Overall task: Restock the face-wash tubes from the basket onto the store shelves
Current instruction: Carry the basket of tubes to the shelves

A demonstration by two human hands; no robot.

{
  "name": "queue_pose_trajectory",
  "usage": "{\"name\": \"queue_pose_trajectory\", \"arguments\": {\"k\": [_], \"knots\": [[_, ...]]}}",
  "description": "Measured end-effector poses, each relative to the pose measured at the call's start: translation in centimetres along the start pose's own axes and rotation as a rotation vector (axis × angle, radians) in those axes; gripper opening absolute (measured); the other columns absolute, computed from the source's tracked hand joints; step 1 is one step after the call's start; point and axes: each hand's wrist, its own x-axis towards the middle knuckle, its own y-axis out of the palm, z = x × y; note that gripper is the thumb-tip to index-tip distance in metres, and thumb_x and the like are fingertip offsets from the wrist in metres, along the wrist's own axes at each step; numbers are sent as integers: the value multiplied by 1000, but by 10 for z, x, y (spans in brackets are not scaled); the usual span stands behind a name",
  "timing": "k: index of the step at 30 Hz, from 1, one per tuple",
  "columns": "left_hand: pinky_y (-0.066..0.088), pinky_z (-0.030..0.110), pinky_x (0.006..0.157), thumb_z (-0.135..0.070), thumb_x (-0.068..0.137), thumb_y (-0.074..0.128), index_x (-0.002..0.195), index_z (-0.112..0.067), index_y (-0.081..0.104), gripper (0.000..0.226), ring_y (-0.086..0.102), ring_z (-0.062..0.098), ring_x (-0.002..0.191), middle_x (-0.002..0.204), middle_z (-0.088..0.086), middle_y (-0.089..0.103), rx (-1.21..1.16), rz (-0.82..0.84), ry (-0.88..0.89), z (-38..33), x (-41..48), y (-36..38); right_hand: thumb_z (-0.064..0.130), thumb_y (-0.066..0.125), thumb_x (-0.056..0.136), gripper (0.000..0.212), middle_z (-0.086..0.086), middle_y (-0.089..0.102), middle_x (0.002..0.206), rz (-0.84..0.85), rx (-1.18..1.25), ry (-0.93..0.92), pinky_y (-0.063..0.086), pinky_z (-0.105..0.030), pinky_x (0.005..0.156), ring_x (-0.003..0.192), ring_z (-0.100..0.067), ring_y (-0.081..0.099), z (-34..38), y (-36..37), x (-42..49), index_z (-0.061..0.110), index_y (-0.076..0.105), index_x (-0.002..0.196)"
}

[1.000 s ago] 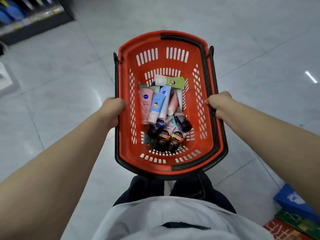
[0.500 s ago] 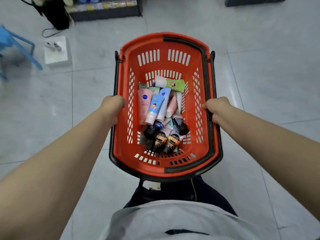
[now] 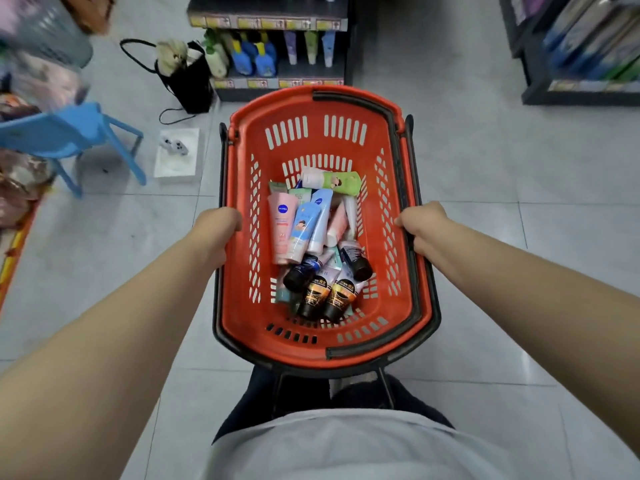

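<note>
An orange basket (image 3: 239,296) with black handles hangs in front of me above the tiled floor. My left hand (image 3: 216,230) grips its left rim and my right hand (image 3: 420,226) grips its right rim. Inside lie several face-wash tubes: a pink tube (image 3: 282,223), a light blue tube (image 3: 304,230), a green tube (image 3: 337,181) at the far end, and black-and-gold tubes (image 3: 327,296) near me. Straight ahead stands a dark store shelf (image 3: 270,24) with yellow price tags and rows of tubes and bottles.
A blue plastic chair (image 3: 72,129) stands at the left. A black bag (image 3: 190,77) with a cord sits beside the shelf, and a white box (image 3: 178,155) lies on the floor. Another shelf unit (image 3: 585,50) is at the right. Bagged goods pile at the far left.
The view has swung and moved forward: the stocked shelf, chair and bag have come closer and into fuller view. Both hands keep the same grip on the basket rims.
</note>
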Motion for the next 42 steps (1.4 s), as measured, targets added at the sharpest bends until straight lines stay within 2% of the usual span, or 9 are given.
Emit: {"name": "queue_pose_trajectory", "arguments": {"k": [4, 11, 14, 18, 24, 27, 32, 36, 42], "knots": [[54, 50, 83, -1, 79, 41, 115, -4, 55, 38, 69, 35, 87, 104, 19, 68, 30, 32, -5, -63, 67, -10, -2, 53, 88, 32, -19, 60, 114, -53, -33, -29, 53, -41, 80, 98, -33, 62, 62, 40, 37, -2, 50, 120], [55, 48, 80, -2, 79, 41, 121, -4, 51, 43, 68, 35, 88, 105, 19, 66, 66, 75, 15, -176, 153, -10, 0, 56, 87, 26, -18, 63, 107, -80, 22, 6, 53, -38, 69, 89, -31, 64, 165, 76, 90, -2, 54, 113], [56, 48, 79, -1, 79, 41, 118, -2, 54, 42, 68, 36, 86, 103, 20, 67, 69, 86, 29, -224, 180, 1, -1, 56, 87, 29, -18, 61, 110, -91, 37, 18, 53, -39, 72, 93, -32, 63, 207, 76, 118, -2, 53, 116], [57, 41, 72, -2, 81, 44, 113, -2, 56, 34, 68, 33, 80, 99, 19, 68, 79, 87, 24, -280, 218, 31, -1, 58, 85, 34, -19, 59, 115, -100, 39, 31, 52, -42, 78, 99, -35, 61, 261, 76, 165, -2, 51, 118], [55, 33, 60, 1, 80, 42, 114, 1, 55, 37, 68, 30, 73, 91, 17, 67, 42, 32, 3, -356, 278, 77, 0, 57, 85, 37, -18, 59, 116, -40, 36, 53, 52, -49, 87, 101, -34, 61, 351, 72, 248, 0, 49, 122], [57, 36, 60, 0, 78, 44, 116, -1, 55, 40, 69, 31, 76, 96, 17, 68, 35, 26, -7, -388, 302, 92, -2, 59, 83, 37, -20, 60, 114, -33, 13, 39, 52, -51, 88, 99, -35, 62, 387, 69, 276, -2, 51, 119], [58, 39, 63, -2, 77, 47, 117, -2, 55, 41, 71, 31, 78, 100, 18, 69, 23, 39, -29, -432, 349, 112, -1, 59, 84, 36, -20, 60, 115, -46, -33, 38, 52, -49, 89, 102, -35, 61, 442, 73, 320, -3, 51, 119], [57, 36, 59, -3, 80, 47, 119, -2, 54, 40, 71, 31, 80, 102, 19, 69, 18, 77, -67, -453, 398, 122, -1, 58, 85, 38, -19, 58, 118, -56, -38, 77, 50, -50, 92, 104, -35, 60, 469, 91, 357, -2, 48, 122], [56, 33, 57, -4, 83, 47, 111, -6, 57, 30, 70, 31, 81, 98, 16, 69, 15, 121, -127, -480, 473, 134, -5, 55, 87, 33, -23, 58, 118, -95, -50, 84, 51, -48, 90, 106, -36, 60, 506, 128, 407, -9, 49, 119]]}}
